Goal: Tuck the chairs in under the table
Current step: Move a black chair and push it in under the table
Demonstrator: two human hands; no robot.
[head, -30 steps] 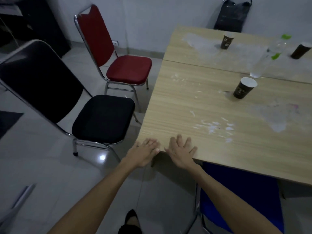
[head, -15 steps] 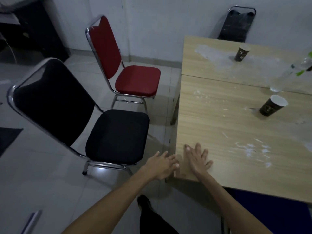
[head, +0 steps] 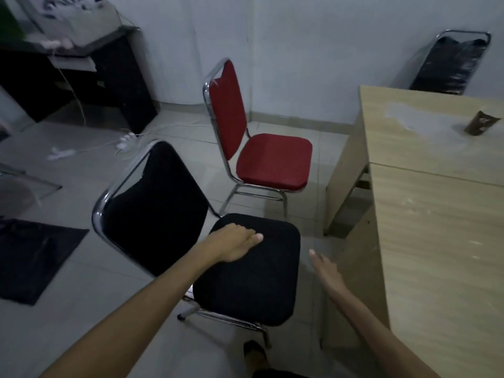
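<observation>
the left hand point(head: 234, 242) lies palm down on the back part of the seat of the black padded chair w/ chrome frame point(head: 245, 268), fingers together and flat on the cushion, not closed around anything. the right hand point(head: 326, 268) hangs in the air just beside the right edge of that seat, between the chair and the light wood worktop point(head: 436, 241); its fingers are stretched out and it holds nothing.

the black chair stands on the pale tiled floor point(head: 81, 296), near the worktop's left side but not under it, its backrest pointing away from the worktop. behind it the red padded chair w/ chrome frame point(head: 261, 159) stands the same way, also apart from the worktop. a black chair wrapped in plastic point(head: 450, 66) is at the far end, by the wall.

on the worktop, at the right edge of view, stands a dark paper cup point(head: 481, 126). a dark mat point(head: 35, 257) lies on the floor at left.
</observation>
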